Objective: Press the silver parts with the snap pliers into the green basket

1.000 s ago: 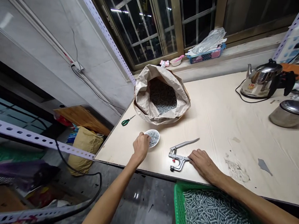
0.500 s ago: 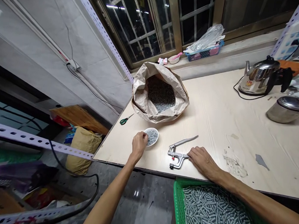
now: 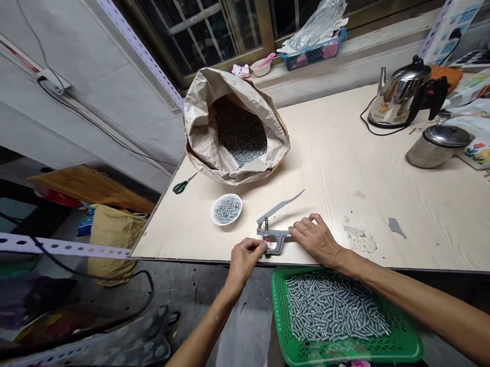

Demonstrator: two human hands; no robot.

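Observation:
A grey metal hand press tool (image 3: 276, 221) stands near the front edge of the pale table (image 3: 353, 173), its long lever raised to the upper right. My right hand (image 3: 314, 237) rests on its base from the right, fingers curled against it. My left hand (image 3: 246, 256) is pinched at the tool's jaw, holding something too small to make out. A small white bowl (image 3: 226, 209) of little metal pieces sits to the left of the tool.
A rolled-down paper sack (image 3: 233, 133) full of metal pieces stands behind the bowl, with green scissors (image 3: 182, 186) at the table's left edge. A green basket (image 3: 336, 316) of metal pieces sits on my lap. Kettle (image 3: 402, 93) and lidded pot (image 3: 438, 144) at far right.
My left hand left the white bowl and came to the jaw of the press tool. My right hand stayed on the tool's base. The view has tilted downwards.

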